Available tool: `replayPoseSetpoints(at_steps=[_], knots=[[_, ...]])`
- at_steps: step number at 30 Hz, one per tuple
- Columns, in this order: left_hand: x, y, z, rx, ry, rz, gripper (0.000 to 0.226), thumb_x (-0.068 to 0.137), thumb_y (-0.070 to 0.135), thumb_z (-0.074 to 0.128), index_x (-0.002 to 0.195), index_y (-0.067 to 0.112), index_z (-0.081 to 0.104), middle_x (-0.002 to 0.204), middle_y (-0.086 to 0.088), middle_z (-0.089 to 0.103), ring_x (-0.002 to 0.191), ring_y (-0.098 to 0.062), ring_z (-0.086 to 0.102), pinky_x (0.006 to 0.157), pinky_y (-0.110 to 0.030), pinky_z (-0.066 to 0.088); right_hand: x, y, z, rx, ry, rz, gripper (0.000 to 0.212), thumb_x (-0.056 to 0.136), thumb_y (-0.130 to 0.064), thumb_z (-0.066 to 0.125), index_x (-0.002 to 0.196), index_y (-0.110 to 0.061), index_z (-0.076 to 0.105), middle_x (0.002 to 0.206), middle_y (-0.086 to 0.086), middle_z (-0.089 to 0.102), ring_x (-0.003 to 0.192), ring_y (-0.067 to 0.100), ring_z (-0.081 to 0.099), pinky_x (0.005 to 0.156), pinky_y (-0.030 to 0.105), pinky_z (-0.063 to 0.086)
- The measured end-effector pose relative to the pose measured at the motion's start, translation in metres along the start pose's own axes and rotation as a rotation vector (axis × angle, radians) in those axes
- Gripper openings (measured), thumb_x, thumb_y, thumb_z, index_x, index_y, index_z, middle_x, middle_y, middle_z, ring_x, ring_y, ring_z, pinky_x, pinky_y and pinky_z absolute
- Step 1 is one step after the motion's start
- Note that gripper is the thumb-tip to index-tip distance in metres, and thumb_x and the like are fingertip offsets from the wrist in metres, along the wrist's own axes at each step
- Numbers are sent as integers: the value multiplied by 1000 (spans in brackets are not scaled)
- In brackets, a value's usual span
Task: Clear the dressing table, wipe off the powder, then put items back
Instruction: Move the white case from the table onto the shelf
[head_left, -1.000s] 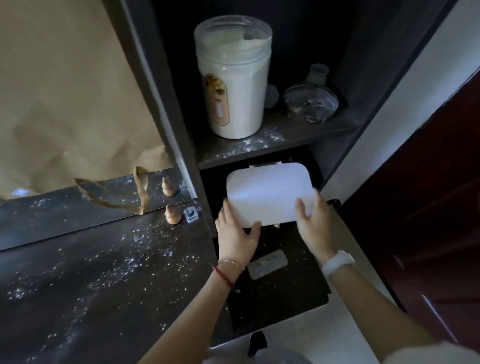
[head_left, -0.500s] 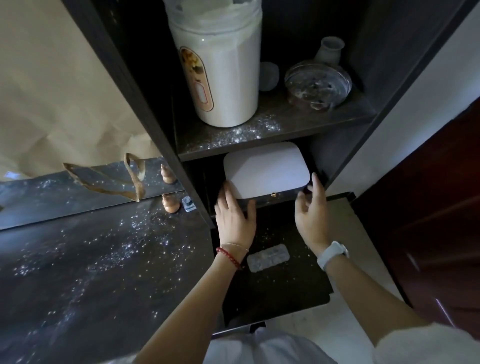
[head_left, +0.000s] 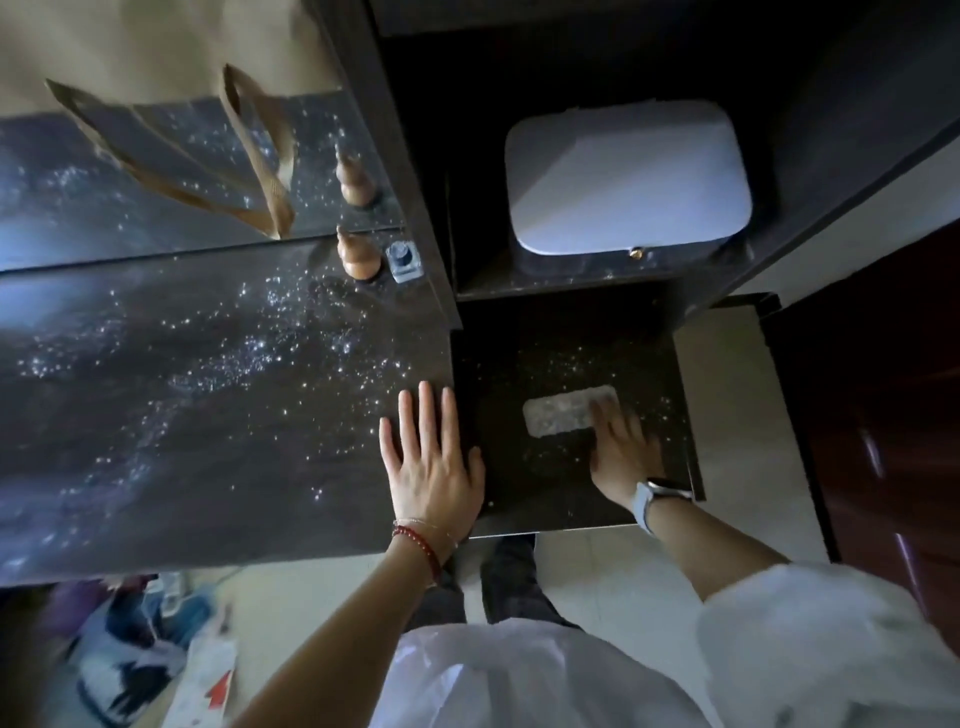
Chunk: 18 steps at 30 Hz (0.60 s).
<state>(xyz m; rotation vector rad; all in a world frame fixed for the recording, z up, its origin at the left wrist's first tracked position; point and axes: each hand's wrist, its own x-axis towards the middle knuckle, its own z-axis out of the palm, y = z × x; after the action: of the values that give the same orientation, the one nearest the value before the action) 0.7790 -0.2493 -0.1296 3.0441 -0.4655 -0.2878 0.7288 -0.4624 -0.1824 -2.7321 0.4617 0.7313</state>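
The dark, glossy dressing table top (head_left: 182, 415) fills the left and centre of the frame, strewn with white powder specks (head_left: 270, 353); a lower dark ledge (head_left: 545, 483) adjoins it at centre right. Above that ledge, in the upper right, a dark cubby holds a white rounded-rectangle case with a small brass clasp (head_left: 623, 176). At the upper left a mirror edge reflects a tan ribbon loop, and a small turned wooden finial (head_left: 356, 257) stands beside a little square clear bottle (head_left: 404, 261).

On the ledge lies a flat translucent blister-like pack (head_left: 561, 418), dusted with powder. It looks light, thin and slightly flexible, probably slick on the smooth surface, so I judge it is best pinched at an edge or slid to the ledge's rim before lifting.

The right hand (head_left: 621, 449) is blurred; its fingers reach over the pack's right end, touching or nearly so, and whether they grip it I cannot tell. The left hand (head_left: 434, 467) lies flat and spread, fingers straight, on the table top's edge, well left of the pack, holding nothing.
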Motion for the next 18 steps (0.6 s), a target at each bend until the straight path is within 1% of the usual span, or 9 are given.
replayPoseSetpoints(at_steps=[2, 4, 5, 8, 11, 13, 15, 17, 18], knots=[[0, 1, 3, 4, 17, -6, 67, 81, 39, 34, 140, 11, 24, 147, -17, 30, 136, -37, 25, 110, -53, 11, 16, -1, -3, -45, -24, -23, 78, 86, -12, 51, 145, -17, 1, 156, 8, -3, 142, 30, 0, 111, 54, 15], [0, 0, 6, 6, 34, -9, 66, 81, 39, 35, 140, 11, 24, 148, -17, 30, 136, -36, 24, 112, -52, 12, 27, -4, -4, -83, -86, -33, 79, 86, -10, 52, 145, -17, 0, 156, 9, -2, 142, 30, -2, 112, 55, 11], [0, -1, 7, 9, 38, -11, 66, 82, 39, 35, 140, 11, 24, 148, -16, 30, 137, -36, 24, 111, -52, 13, 30, -6, -4, -117, -95, -39, 77, 86, -10, 53, 145, -16, 3, 155, 11, 4, 141, 32, 2, 112, 55, 15], [0, 0, 7, 7, 36, -20, 65, 82, 39, 35, 140, 12, 25, 147, -16, 30, 136, -36, 25, 109, -54, 15, 31, -10, -2, -258, -19, -75, 68, 85, -13, 55, 142, -9, 17, 142, 17, 30, 130, 34, 28, 102, 49, 32], [0, 1, 6, -5, 29, -27, 65, 81, 39, 35, 140, 12, 26, 147, -16, 32, 136, -36, 26, 109, -55, 17, 26, -7, 0, -285, 42, -75, 55, 88, -14, 48, 138, -7, 25, 132, 16, 40, 120, 33, 40, 95, 46, 38], [0, 0, 5, -2, 27, -29, 66, 81, 40, 35, 140, 12, 26, 147, -16, 32, 136, -36, 27, 109, -54, 16, 20, -4, 1, -238, 31, -51, 46, 89, -15, 48, 132, -7, 34, 128, 16, 41, 113, 32, 45, 90, 43, 43], [-1, 0, 4, 5, 25, -31, 66, 80, 39, 34, 139, 12, 27, 146, -16, 33, 135, -36, 28, 110, -53, 14, 12, -4, -1, -94, -11, -7, 31, 89, -13, 50, 120, -6, 44, 124, 15, 42, 101, 31, 53, 80, 40, 48], [-1, 0, 4, 2, 27, -29, 65, 80, 39, 35, 139, 12, 28, 146, -16, 34, 135, -36, 28, 111, -51, 13, 7, -8, -4, 29, -32, 13, 25, 88, -9, 52, 112, -6, 49, 120, 14, 45, 94, 33, 58, 75, 40, 49], [-1, 0, 4, 2, 26, -27, 65, 80, 39, 35, 139, 12, 28, 146, -16, 34, 135, -36, 28, 110, -50, 11, 3, -10, -6, 98, 8, 15, 23, 86, -8, 54, 109, -5, 50, 117, 15, 47, 94, 35, 58, 73, 41, 48]])
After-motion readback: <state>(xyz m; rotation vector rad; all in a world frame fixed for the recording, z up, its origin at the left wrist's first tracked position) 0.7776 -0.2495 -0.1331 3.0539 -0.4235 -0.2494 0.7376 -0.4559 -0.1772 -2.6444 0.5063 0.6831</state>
